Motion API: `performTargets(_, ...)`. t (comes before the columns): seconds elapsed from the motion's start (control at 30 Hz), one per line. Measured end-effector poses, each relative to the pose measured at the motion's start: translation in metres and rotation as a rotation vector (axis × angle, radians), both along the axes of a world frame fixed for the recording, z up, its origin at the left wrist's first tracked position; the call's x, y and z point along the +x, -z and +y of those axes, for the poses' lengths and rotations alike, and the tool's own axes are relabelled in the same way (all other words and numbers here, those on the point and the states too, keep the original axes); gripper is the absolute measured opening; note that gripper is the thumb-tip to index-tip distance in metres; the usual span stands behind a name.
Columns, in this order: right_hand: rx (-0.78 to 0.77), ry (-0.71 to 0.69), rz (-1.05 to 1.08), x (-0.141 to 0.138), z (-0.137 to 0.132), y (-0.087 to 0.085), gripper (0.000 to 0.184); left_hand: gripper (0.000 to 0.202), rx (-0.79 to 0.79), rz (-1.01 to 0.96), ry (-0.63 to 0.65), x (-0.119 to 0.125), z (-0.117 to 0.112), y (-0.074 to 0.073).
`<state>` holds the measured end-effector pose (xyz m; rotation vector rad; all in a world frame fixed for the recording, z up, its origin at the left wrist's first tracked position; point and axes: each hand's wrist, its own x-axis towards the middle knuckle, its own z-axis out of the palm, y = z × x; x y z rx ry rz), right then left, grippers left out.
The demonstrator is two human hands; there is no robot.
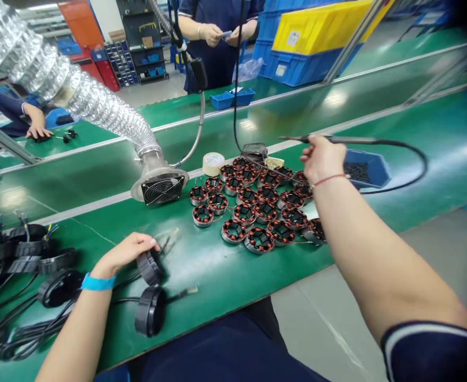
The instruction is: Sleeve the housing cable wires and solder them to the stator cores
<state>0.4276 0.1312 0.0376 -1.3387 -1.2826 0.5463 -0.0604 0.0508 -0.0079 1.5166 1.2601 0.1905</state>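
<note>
My left hand [132, 248] is closed over the upper edge of a black round housing [150, 268] with a cable and loose wire ends. Just in front of it sits another black round housing [150, 313], its cable lying on the green bench. In my right hand [325, 158] is a soldering iron [348, 140], its thin tip pointing left and its black cord looping off to the right. Beneath and to the left of that hand, several copper-wound stator rings [259, 240] cover the bench.
A fume extractor [162, 188] on a silver duct [98, 101] hangs over the bench. Nearby are a tape roll [213, 163] and a blue bin [372, 167] of dark small parts. Black cabled housings [30, 249] crowd the left. A co-worker [217, 37] stands opposite, beside stacked crates [316, 29].
</note>
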Motion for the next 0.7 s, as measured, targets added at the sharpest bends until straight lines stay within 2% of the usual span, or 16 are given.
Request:
performTargets(0.07,0.136,0.124,0.144,-0.034,-0.033,-0.003,0.022,0.040,-0.095,-0.034,0.156,0.006,-0.005,0.000)
performTargets(0.13,0.160,0.068,0.217,-0.081,-0.067,-0.001,0.032,0.040,-0.116,-0.096,0.219,0.014,-0.010,0.003)
performTargets(0.2,0.035,-0.088,0.124,-0.129,-0.095,0.008,0.045,0.044,-0.029,-0.157,0.126,0.021,-0.013,0.010)
performTargets(0.3,-0.143,-0.258,-0.247,-0.187,-0.116,0.030,0.032,0.050,0.132,-0.184,-0.085,0.023,-0.016,0.023)
performTargets(0.37,-0.218,-0.282,-0.493,-0.214,-0.118,0.045,0.030,0.052,0.160,-0.185,-0.125,0.019,-0.017,0.031)
performTargets(0.43,-0.291,-0.238,-0.668,-0.233,-0.115,0.059,0.034,0.050,0.167,-0.194,-0.142,0.014,-0.018,0.036)
performTargets(0.53,-0.344,-0.178,-0.789,-0.253,-0.109,0.075,0.039,0.042,0.162,-0.239,-0.162,0.011,-0.021,0.039)
performTargets(0.6,-0.303,-0.203,-0.775,-0.259,-0.111,0.083,0.037,0.040,0.145,-0.292,-0.191,0.012,-0.023,0.038)
performTargets(0.7,-0.203,-0.325,-0.761,-0.256,-0.121,0.093,0.036,0.042,0.113,-0.385,-0.273,0.013,-0.023,0.038)
